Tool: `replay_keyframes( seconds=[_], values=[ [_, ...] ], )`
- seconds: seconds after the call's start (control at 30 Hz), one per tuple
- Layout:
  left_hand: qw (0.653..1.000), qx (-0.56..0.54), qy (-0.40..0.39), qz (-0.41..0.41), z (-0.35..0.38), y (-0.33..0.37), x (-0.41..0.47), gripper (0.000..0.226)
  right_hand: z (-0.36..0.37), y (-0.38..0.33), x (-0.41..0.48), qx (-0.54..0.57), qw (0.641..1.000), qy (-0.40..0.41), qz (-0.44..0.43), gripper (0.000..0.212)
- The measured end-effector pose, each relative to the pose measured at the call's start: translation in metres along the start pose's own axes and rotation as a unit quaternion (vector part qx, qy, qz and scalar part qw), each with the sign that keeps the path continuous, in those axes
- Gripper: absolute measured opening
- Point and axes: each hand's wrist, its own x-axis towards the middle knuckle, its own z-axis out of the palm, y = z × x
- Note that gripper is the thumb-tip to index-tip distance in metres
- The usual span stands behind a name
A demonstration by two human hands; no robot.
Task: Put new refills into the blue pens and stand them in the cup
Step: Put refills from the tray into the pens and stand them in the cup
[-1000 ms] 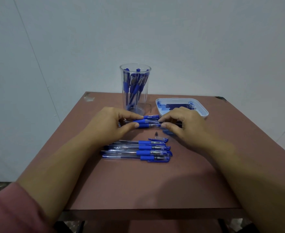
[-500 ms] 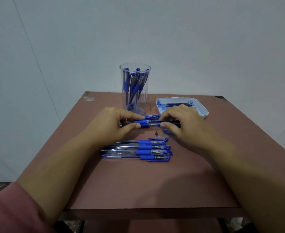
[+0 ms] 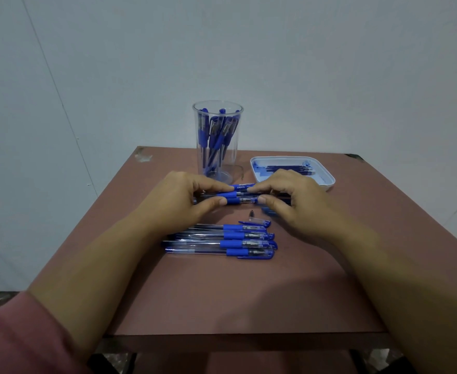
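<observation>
Small bunch of blue pens [image 3: 239,197] is held just in front of the cup [image 3: 235,157], with the left hand [image 3: 180,202] and right hand [image 3: 293,203] each pinching it thumb-against-fingers. They look like light, stiff, slick plastic, so I'd hold them at the rubbery middle bit.

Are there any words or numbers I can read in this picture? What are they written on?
White print on the blue cap of the top pen in the held bundle: too blurred to read.
The pens in the cup: too small to read.
No other text shows.
</observation>
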Motion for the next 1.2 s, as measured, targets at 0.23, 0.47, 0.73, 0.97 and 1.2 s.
replay_keyframes(
  seconds=[0.23,0.47,0.73,0.97,1.2],
  values=[
    [1.000,-0.003,0.005,0.004,-0.001,0.002,-0.001,0.029,0.002,0.003,0.001,0.030,0.999,0.029,0.030,0.016],
    [1.000,-0.009,0.008,-0.010,-0.003,0.000,0.001,0.029,0.000,0.007,0.005,0.021,0.999,-0.037,0.029,0.034],
    [1.000,-0.006,0.016,-0.008,-0.003,-0.002,0.001,0.027,0.006,0.010,0.015,-0.053,0.988,-0.146,0.015,0.023],
    [1.000,-0.010,0.009,-0.016,-0.004,-0.002,0.001,0.028,0.000,0.010,0.013,0.033,0.997,-0.041,0.055,0.014],
    [1.000,-0.015,0.008,-0.015,-0.004,-0.001,0.000,0.028,0.000,0.001,0.005,0.116,0.992,0.035,0.036,0.027]
  ],
)
